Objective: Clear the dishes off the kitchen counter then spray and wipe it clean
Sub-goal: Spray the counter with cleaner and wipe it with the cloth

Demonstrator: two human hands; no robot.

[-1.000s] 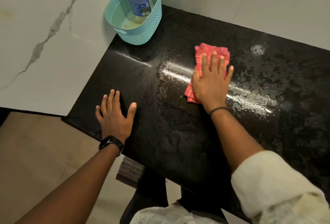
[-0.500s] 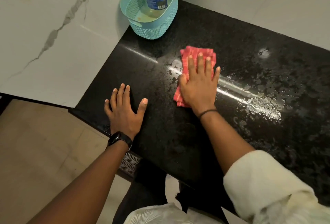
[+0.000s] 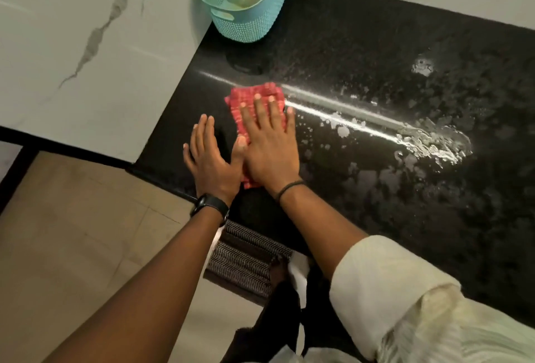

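Puddle [image 3: 434,144] lies right of cloth [image 3: 249,92] (long axis near-far), pressed under flat right hand [image 3: 270,154]; left hand [image 3: 211,163] spread beside.

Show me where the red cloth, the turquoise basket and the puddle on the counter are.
red cloth [image 3: 243,94]: head view, on its uncovered far part.
turquoise basket [image 3: 250,27]: head view, on its front outer wall.
puddle [image 3: 434,147]: head view, on its shiny right end.

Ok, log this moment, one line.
wiping | right hand flat on red cloth | left hand flat on counter | wet patches at right
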